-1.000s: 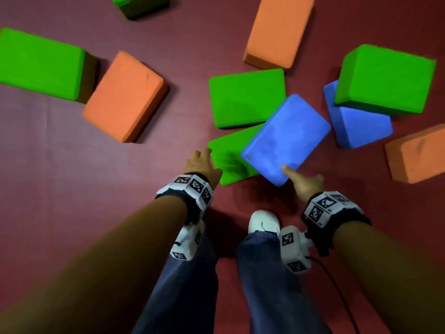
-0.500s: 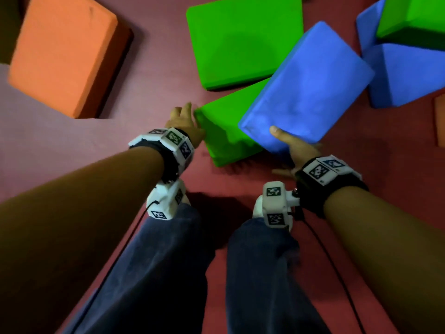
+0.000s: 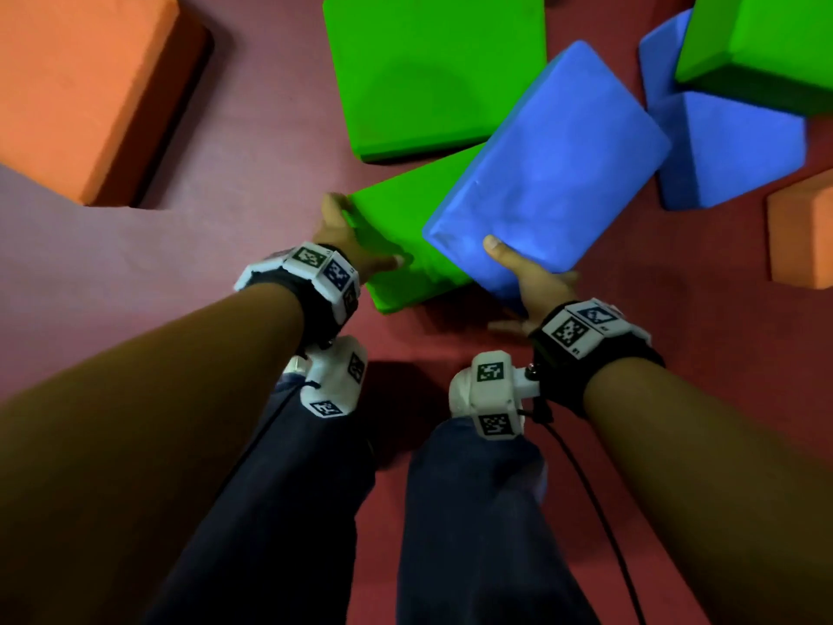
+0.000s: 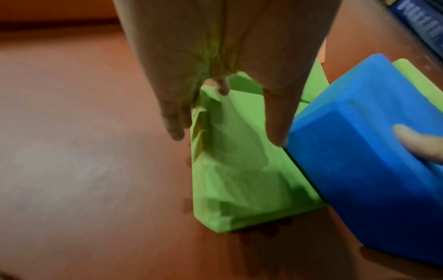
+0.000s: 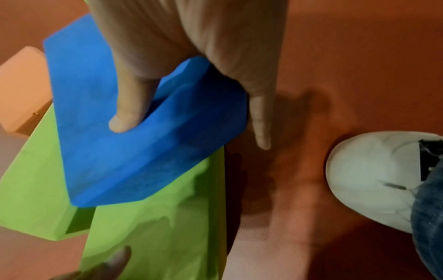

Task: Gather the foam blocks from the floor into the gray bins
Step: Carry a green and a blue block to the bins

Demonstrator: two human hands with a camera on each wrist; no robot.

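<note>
1. Right hand (image 3: 529, 281): thumb on the top face of the blue block (image 3: 547, 166), fingers (image 5: 260, 121) under its near end, pinching it. The block is tilted, its low edge resting on the green block (image 3: 405, 245). Lift it clear before you swing it, or it will likely drag the green one.
2. Left hand (image 3: 347, 241): fingers spread round the near-left corner of the green block, thumb along its near edge. The block lies on the floor (image 3: 225, 245). Get the fingers well under it; soft foam gives under a shallow pinch.
3. Bins: not in view. Both blocks are yet to be carried.
4. Head view only: other green, blue and orange blocks beyond your fingers.
5. Right wrist view only: thumb denting the blue foam; white shoe (image 5: 378, 180) beside the hand.
6. Left wrist view only: creases in the green face under the fingers.
</note>
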